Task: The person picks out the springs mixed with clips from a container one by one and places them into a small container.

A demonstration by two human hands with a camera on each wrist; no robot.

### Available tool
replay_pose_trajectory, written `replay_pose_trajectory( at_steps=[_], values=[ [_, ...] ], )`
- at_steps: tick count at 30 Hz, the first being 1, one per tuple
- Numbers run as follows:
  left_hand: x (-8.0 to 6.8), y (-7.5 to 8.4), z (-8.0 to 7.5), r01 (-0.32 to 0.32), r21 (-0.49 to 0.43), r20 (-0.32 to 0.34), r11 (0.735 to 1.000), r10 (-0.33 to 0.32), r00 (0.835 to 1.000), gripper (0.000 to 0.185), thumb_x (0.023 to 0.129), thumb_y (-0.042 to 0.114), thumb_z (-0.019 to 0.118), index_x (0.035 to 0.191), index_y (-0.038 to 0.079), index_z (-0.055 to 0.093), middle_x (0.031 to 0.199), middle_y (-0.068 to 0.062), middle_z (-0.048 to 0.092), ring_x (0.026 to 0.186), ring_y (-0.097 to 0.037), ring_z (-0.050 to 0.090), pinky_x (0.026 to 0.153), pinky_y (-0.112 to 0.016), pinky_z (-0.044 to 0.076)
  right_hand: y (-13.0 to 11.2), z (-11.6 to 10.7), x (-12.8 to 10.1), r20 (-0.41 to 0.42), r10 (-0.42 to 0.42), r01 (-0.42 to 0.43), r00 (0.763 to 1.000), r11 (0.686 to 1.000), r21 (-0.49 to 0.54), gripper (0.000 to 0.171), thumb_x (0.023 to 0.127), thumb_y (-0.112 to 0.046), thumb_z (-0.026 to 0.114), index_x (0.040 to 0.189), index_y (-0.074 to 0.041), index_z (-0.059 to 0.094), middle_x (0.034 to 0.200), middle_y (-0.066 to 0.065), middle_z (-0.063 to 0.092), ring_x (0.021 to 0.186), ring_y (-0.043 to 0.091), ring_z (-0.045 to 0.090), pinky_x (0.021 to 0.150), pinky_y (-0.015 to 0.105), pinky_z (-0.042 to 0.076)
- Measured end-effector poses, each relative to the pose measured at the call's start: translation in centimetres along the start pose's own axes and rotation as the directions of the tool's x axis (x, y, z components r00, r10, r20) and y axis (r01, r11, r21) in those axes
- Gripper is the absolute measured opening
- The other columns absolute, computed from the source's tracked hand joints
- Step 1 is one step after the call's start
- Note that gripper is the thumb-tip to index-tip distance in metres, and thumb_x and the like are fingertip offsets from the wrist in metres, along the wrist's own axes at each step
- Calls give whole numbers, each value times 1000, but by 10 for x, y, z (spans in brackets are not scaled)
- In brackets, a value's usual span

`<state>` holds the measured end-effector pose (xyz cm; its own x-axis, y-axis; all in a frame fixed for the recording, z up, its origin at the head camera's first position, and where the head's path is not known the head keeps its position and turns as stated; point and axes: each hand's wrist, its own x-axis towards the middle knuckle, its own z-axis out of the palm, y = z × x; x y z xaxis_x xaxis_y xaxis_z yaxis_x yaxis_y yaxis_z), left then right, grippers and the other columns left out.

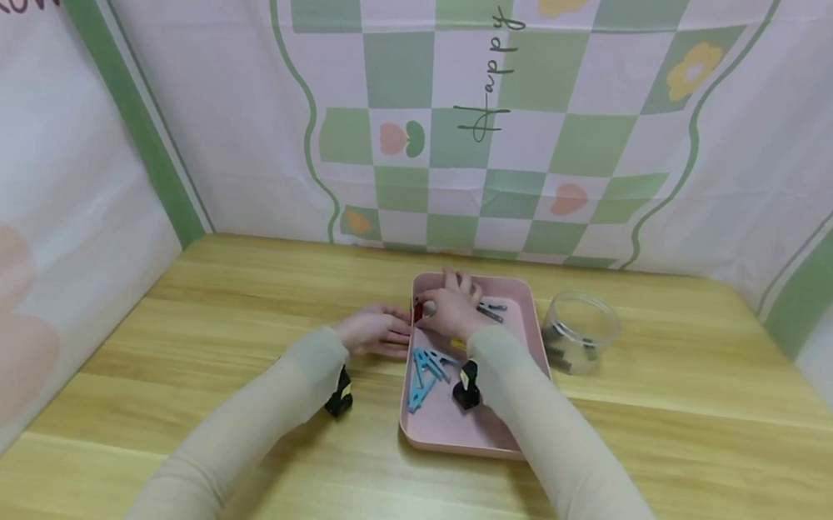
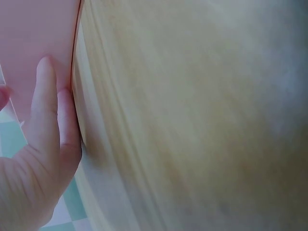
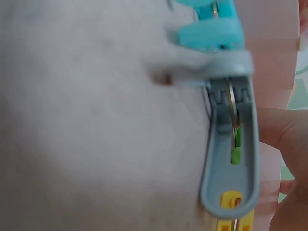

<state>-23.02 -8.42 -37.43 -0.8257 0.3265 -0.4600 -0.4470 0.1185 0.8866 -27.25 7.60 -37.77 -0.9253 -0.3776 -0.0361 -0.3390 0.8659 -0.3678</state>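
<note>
A pink tray (image 1: pixel 515 408) holds several clothespins: blue ones (image 1: pixel 422 378) to the left, a grey one (image 3: pixel 228 144) and a partly covered yellow one (image 3: pixel 236 224). My left hand (image 1: pixel 378 329) is outside the tray, its straight fingers against the left wall. Inside, my right hand (image 1: pixel 453 309) is at the far left, thumb and fingers beside a dark red piece (image 1: pixel 418 312) at that wall. The hand covers much of this piece, so its kind and the hold on it are unclear.
A clear round jar (image 1: pixel 581 330) with dark pieces in it stands right of the tray. Both are on a wooden table (image 1: pixel 228 342). Small dark and grey items (image 1: pixel 492 309) lie near the tray's far end. A patterned cloth (image 1: pixel 465 72) hangs behind.
</note>
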Motion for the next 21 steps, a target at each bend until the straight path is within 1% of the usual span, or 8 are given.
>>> replay_pose_trajectory(
  at_steps=[13,21],
  values=[
    [2,-2,-1,6,3,-8,1000,-6,1000,41,96,2,47,135,-4,39,131,-25,51,117,-33,54,98,-44,50,1,1,-1,-10,-4,4,1000,1000,15,36,83,-32,72,114,-15,68,155,23,12,140,46,4,111,64,4],
    [2,-1,-1,-3,2,0,1000,3,1000,41,96,3,46,136,-4,38,133,-25,49,120,-34,52,99,-45,49,2,-1,-1,-11,-10,11,1000,999,36,35,85,-32,70,117,-17,66,155,22,14,140,46,4,111,64,4]
  ],
)
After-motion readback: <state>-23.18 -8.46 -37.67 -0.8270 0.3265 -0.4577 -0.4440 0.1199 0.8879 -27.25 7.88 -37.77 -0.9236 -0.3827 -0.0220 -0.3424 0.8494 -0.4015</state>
